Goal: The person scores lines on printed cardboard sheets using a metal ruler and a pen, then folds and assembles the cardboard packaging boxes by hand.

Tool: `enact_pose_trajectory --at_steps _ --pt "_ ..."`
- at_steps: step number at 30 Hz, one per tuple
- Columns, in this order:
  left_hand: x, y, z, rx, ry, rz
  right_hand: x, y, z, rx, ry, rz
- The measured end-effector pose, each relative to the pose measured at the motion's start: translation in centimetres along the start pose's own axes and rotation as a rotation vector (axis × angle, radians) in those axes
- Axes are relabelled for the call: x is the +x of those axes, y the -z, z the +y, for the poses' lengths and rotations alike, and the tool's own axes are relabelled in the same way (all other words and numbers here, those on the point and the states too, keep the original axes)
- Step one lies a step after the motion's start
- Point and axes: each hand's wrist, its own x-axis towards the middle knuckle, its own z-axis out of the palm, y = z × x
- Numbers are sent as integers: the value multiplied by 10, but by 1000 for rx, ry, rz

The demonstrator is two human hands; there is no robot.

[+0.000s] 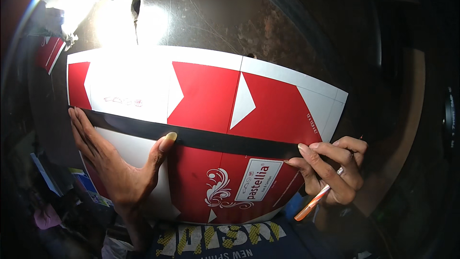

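– While the L hand (112, 163) lies spread along the black strip (206, 138), where's the sheet (203, 96)?

– Flat on the worktop (215, 24), under the strip, right in front of the wearer's shirt (220, 242). It's red & white, w/ printed shapes and thin lines.

– And the hands' state?

– L: not clenched; fingertips at the strip's L end, thumb on it near the middle. R hand (335, 168): forefinger & thumb at the strip's R end, pen (314, 203) gripped btwn its fingers. Can't tell how hard either one presses.

– How'd the sheet handle?

– Prob. light, thin card: fairly stiff, but it'd crease if bent sharply. Face looks smooth, maybe a bit slippery, so the strip could skid. Best hold: opposite edges, palms flat, no pinching mid-panel.

– Strip?

– Looks thin & stiffish, prob. light too; best held near both ends, fingertips off the long edge.

– Surface & room?

– Worktop's dark, w/ scratches & worn patches. Bright lamp (79, 0) top L washes out part of the sheet; rest of the room's dim. Small red card (50, 57) sits past the sheet's L edge. Bkgd far R: too dark to read.
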Motion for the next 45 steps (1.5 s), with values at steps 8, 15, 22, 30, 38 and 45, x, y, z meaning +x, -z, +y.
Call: enact_pose_trajectory --at_steps 8,15,22,30,38,45 --pt "0 8 10 -32 58 -60 -3 -1 6 25 2 5" --pt "0 2 10 -85 59 -56 3 -4 3 19 -15 77" --pt "-1 19 -5 -143 31 -12 16 10 0 104 -62 64" --pt "-5 9 10 -94 54 -16 -4 29 27 99 -144 52" --pt "-9 10 16 18 7 33 -1 23 29 142 -132 112" --pt "2 17 37 -178 113 -132 11 46 24 247 -198 42"
